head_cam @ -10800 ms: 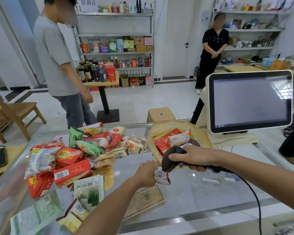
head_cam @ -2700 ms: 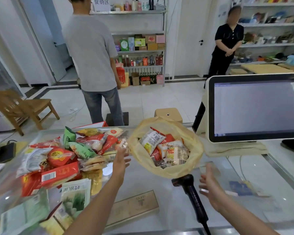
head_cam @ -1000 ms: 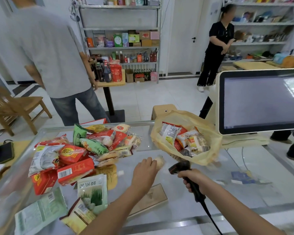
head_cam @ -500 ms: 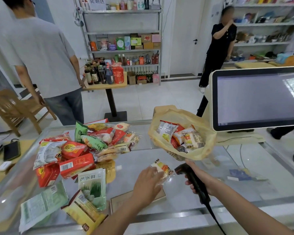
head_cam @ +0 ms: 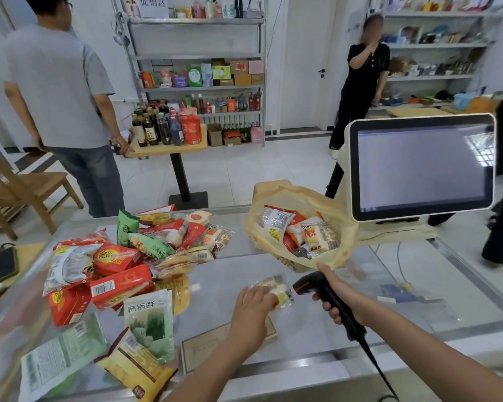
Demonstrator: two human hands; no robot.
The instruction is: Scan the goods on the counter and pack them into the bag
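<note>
Bringing a small clear snack packet [head_cam: 275, 287] to the nose of the barcode scanner [head_cam: 305, 284], the left grip [head_cam: 253, 303] pinches it. The right grip [head_cam: 343, 298], empty moments ago, now wraps the scanner's handle. The scan looks underway, with bagging next. The yellow bag [head_cam: 296, 195] gapes at one o'clock with nothing between. The unscanned pile [head_cam: 119, 277] waits at ten o'clock on the glass bench [head_cam: 302, 338].

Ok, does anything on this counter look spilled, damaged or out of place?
Nothing looks spilled or torn. The snack packets lie in a loose heap at the left, and the yellow bag slumps open with packets inside, normal for mid-checkout.
</note>
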